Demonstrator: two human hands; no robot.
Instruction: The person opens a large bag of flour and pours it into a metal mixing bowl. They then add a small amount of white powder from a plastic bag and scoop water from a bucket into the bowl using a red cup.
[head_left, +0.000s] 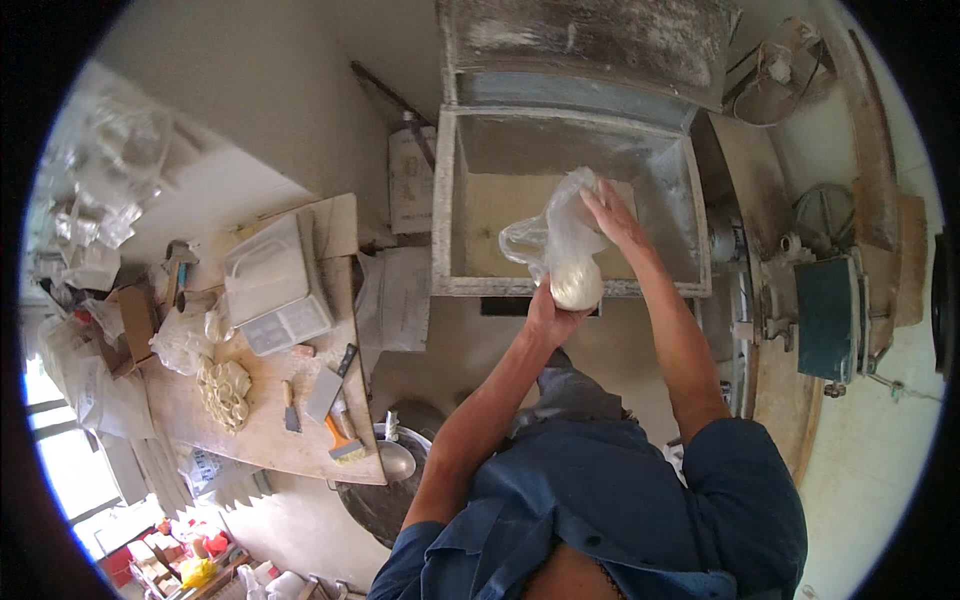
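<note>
Left-hand fingers: curled around the lower side of the bag, cupping its filled end; undersides hidden.
Right-hand fingers: extended close together against the upper film; cannot tell whether they pinch it.
Left hand (pixel 553 315): below the bag at 6 o'clock, forearm rising from the lower edge.
Right hand (pixel 613 217): at 2 o'clock of the bag, arm reaching up, hand angled inward.
Clear plastic bag (pixel 545 245): between both hands, loose film above, a pale rounded mass (pixel 577 286) at its lower end, in front of the bin's near rim.
Wood-rimmed bin (pixel 447 195): open behind the bag, pale layer across its floor.
Lid (pixel 590 40): raised, at 12 o'clock.
Plastic tub (pixel 265 265): at 9 o'clock, on the worktop (pixel 255 440).
Cleaver (pixel 323 393): at 8 o'clock, lying flat on the worktop.
Green panel (pixel 828 320): between 3 and 4 o'clock.
</note>
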